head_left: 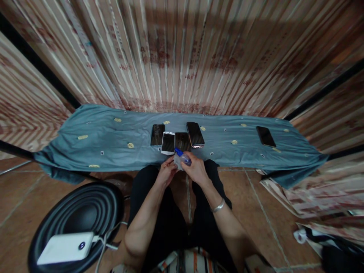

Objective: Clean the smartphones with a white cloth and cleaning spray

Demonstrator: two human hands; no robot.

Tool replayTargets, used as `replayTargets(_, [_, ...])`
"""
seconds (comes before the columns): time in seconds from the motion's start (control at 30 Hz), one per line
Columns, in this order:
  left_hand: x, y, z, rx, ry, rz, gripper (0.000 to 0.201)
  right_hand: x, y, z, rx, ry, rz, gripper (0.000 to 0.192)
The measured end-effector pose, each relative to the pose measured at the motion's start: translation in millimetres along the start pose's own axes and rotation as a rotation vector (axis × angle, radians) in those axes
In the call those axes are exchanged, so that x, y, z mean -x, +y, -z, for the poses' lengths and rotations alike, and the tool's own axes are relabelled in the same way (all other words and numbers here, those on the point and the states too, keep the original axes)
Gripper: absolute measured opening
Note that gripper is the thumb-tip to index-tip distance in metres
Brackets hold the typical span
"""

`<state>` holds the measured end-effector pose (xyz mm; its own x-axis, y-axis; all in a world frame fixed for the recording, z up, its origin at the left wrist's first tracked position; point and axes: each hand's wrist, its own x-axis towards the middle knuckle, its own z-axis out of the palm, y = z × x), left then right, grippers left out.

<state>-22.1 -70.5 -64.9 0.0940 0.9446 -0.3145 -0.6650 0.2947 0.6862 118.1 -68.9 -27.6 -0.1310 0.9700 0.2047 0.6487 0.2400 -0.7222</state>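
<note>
My right hand [196, 169] is closed around a small clear bottle [186, 159] with a blue top, tilted toward the left. My left hand [166, 173] pinches a pale, whitish cloth or wipe [178, 163] just beneath the bottle's top. Just beyond my hands lies a white-framed phone [168, 143], partly over a dark phone [157, 135] at its left. Another dark phone [182, 140] rests flat to its right, beside a stack of dark phones [195, 134]. The bottle's top hides part of the nearer edge there.
A grey-green cloth [224, 151] covers the low bench. One more dark phone [266, 136] lies far right. At lower left, a white power bank [66, 248] with a cable sits on a black ribbed round stool [82, 212]. Patterned curtains [182, 57] hang behind and at both sides.
</note>
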Motion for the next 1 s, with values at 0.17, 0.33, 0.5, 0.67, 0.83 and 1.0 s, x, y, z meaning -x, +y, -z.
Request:
replayTargets(0.17, [0, -3, 3.3, -0.042, -0.051, 0.007, 0.044, 4, 10, -14, 0.129, -0.058, 0.023, 0.041])
replayTargets(0.33, [-1, -4, 3.9, -0.066, -0.059, 0.004, 0.045, 3, 16, -12, 0.055, -0.016, -0.048, 0.037])
replayTargets(0.5, [-3, -3, 2.4, -0.089, -0.058, 0.010, 0.048, 1, 20, -7, -0.004, 0.021, -0.115, 0.033])
replayTargets(0.67, [-1, -3, 2.0, -0.101, -0.027, 0.003, 0.044, 2, 16, -9, -0.001, -0.004, -0.081, 0.034])
replayTargets(0.83, [1, -1, 0.0, -0.115, 0.010, 0.011, 0.043, 2, 16, -9, -0.061, 0.030, -0.136, 0.033])
replayTargets(1.0, [1, 1, -2.4, -0.114, 0.089, 0.025, 0.044, 3, 19, -2, -0.184, 0.089, -0.146, 0.031])
